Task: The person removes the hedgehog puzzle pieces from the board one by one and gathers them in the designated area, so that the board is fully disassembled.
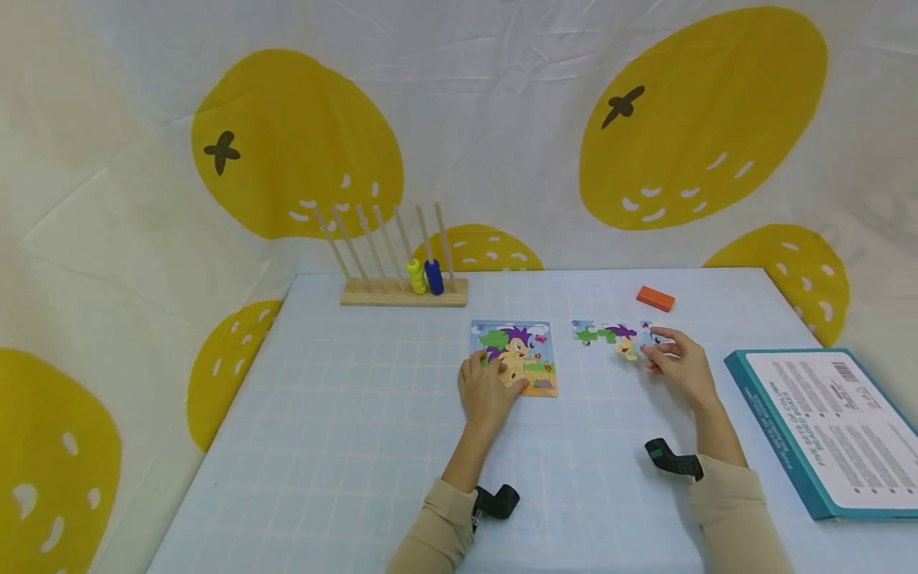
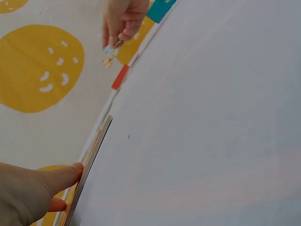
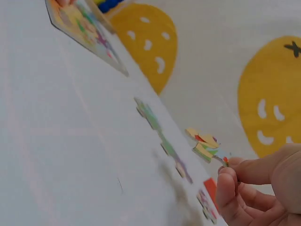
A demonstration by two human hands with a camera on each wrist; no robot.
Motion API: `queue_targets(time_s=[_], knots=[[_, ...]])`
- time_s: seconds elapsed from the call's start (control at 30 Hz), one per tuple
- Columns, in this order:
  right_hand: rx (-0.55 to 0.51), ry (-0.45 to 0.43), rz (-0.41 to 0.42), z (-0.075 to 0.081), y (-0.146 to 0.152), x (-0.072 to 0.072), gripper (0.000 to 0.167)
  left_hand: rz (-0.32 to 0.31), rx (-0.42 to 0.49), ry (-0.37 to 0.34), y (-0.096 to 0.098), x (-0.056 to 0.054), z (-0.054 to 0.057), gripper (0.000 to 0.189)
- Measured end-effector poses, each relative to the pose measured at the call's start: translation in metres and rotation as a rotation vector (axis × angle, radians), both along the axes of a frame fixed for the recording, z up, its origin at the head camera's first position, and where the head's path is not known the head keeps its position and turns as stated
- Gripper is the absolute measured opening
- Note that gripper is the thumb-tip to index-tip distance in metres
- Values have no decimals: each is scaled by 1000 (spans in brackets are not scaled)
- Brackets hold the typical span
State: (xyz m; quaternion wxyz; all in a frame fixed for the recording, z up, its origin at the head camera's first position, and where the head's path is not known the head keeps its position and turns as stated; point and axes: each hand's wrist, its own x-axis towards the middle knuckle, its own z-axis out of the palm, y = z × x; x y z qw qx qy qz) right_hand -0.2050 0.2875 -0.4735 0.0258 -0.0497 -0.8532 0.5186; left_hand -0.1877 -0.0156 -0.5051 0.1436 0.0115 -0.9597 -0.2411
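A picture board [image 1: 543,363] with a purple-haired hedgehog cartoon lies flat on the table. My left hand [image 1: 489,391] rests on its lower left part, thumb near the bottom edge; in the left wrist view the thumb [image 2: 66,178] touches the board's rim. To the right, my right hand [image 1: 681,363] pinches a small cluster of jigsaw pieces [image 3: 209,149] between thumb and fingertips, held above the table. Below it, joined jigsaw pieces [image 1: 588,332] form a short row in blue, green and purple, with another piece [image 3: 206,207] near the row's right end.
An orange block [image 1: 656,299] lies behind the pieces. A wooden peg stand [image 1: 402,292] with yellow and blue beads is at the back left. A teal-edged box [image 1: 835,430] lies at the right. Patterned cloth [image 1: 502,159] hangs behind the table [image 1: 323,414].
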Motion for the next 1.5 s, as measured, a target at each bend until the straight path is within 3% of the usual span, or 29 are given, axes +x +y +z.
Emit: queue_targets(time_s=[0.17, 0.37, 0.53, 0.77, 1.2, 1.5], knots=[[117, -82, -74, -5, 30, 11, 48, -3, -1, -5, 0, 0, -1, 48], [246, -131, -112, -14, 42, 16, 46, -11, 13, 2, 0, 1, 0, 46], [383, -127, -80, -16, 40, 19, 48, -7, 15, 5, 0, 0, -1, 46], [487, -130, -2, -12, 32, 21, 67, -16, 33, -3, 0, 1, 0, 45], [470, -154, -113, -16, 17, 10, 65, -10, 31, 12, -1, 1, 0, 45], [462, -134, -114, -16, 17, 9, 64, -6, 28, 4, -1, 0, -1, 45]])
